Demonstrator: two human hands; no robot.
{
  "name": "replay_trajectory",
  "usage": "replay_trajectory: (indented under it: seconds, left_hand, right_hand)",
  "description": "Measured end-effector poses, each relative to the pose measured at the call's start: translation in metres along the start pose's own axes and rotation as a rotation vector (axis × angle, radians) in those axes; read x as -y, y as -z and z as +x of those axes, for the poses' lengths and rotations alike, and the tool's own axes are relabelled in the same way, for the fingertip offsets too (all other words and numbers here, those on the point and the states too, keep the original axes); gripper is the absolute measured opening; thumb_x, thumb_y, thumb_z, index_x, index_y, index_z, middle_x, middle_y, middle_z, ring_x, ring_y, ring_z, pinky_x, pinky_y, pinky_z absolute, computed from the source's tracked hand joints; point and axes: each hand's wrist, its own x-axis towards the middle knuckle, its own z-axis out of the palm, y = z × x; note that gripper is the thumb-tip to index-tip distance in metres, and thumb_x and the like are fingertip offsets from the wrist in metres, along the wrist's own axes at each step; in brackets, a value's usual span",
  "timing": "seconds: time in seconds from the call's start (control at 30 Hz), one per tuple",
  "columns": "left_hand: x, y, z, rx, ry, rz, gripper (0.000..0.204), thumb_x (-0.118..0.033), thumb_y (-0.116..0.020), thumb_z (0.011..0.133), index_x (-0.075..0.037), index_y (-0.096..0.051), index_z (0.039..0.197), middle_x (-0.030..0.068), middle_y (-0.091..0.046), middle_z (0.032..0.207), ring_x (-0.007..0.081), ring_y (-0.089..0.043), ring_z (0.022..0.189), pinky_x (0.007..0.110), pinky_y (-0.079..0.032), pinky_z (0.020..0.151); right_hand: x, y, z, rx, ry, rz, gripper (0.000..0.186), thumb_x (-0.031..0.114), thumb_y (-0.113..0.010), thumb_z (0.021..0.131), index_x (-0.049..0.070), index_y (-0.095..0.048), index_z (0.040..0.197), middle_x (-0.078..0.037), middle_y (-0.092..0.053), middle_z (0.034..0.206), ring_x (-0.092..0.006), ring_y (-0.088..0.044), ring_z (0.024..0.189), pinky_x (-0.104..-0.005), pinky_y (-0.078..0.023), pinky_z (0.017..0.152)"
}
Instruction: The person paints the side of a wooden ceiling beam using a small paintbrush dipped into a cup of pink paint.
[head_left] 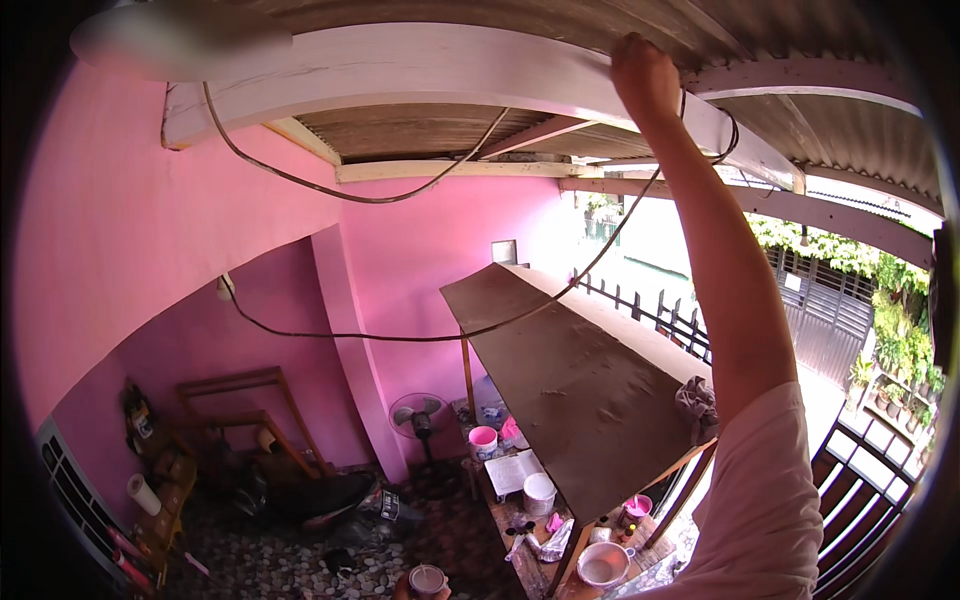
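Note:
Raised high, my right hand [645, 78] is closed at the upper edge of a long white wooden beam [400, 70]. Its fingers are curled away, and what they hold, if anything, is hidden. Low at the bottom edge, my left hand [404, 587] is wrapped round a small round cup [428, 579] with pale contents; most of this hand is cut off by the frame. A dark cable [480, 333] droops from the beam and runs past my right forearm, and a lamp socket [225, 288] hangs at its left end.
A brown board canopy [570, 370] on wooden posts slopes below, with a crumpled cloth [698, 405] at its corner. Paint buckets [539, 492] and a white basin [603, 565] stand under it. A fan [420, 415], a motorbike [335, 500] and corrugated roofing [840, 130] surround the space.

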Motion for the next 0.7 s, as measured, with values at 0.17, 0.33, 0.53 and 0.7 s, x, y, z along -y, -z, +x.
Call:
replay_trajectory:
  seconds: [0.17,0.33,0.53,0.7]
  left_hand:
    - [-0.019,-0.004,-0.001,0.000,0.169,0.020,0.048,-0.013,-0.077,0.081,-0.004,-0.054,0.123,0.0062,-0.063,0.108,0.0158,-0.061,0.096,0.029,-0.056,0.072]
    - [-0.022,-0.012,-0.008,-0.075,0.083,0.000,0.049,-0.014,-0.079,0.078,-0.004,-0.057,0.120,0.0054,-0.064,0.108,0.0162,-0.061,0.097,0.029,-0.053,0.077]
    - [-0.022,-0.010,-0.007,-0.062,0.082,0.003,0.048,-0.015,-0.079,0.079,-0.004,-0.056,0.120,0.0059,-0.064,0.108,0.0162,-0.061,0.097,0.030,-0.053,0.077]
    - [-0.046,-0.003,-0.009,-0.056,0.119,0.052,0.050,-0.017,-0.079,0.079,-0.004,-0.056,0.121,0.0064,-0.064,0.108,0.0175,-0.061,0.098,0.033,-0.051,0.082]
  right_hand:
    - [0.112,-0.007,0.000,-0.088,0.064,0.543,0.034,0.026,-0.052,0.091,0.005,-0.065,0.069,-0.014,-0.068,0.065,-0.0305,-0.069,0.063,-0.0437,-0.057,0.065]
    - [0.108,-0.007,0.012,0.141,-0.236,1.062,0.036,0.027,-0.055,0.093,-0.001,-0.063,0.071,-0.009,-0.065,0.058,-0.0167,-0.066,0.053,-0.0325,-0.054,0.053]
    - [-0.044,-0.014,0.017,-0.007,-0.257,0.336,0.033,0.035,-0.055,0.088,0.006,-0.069,0.082,-0.016,-0.070,0.074,-0.0328,-0.070,0.074,-0.0418,-0.056,0.073]
    - [-0.036,0.010,-0.001,-0.072,0.027,-0.046,0.027,0.027,-0.051,0.091,0.005,-0.065,0.081,-0.020,-0.068,0.079,-0.0398,-0.067,0.075,-0.0498,-0.055,0.068]
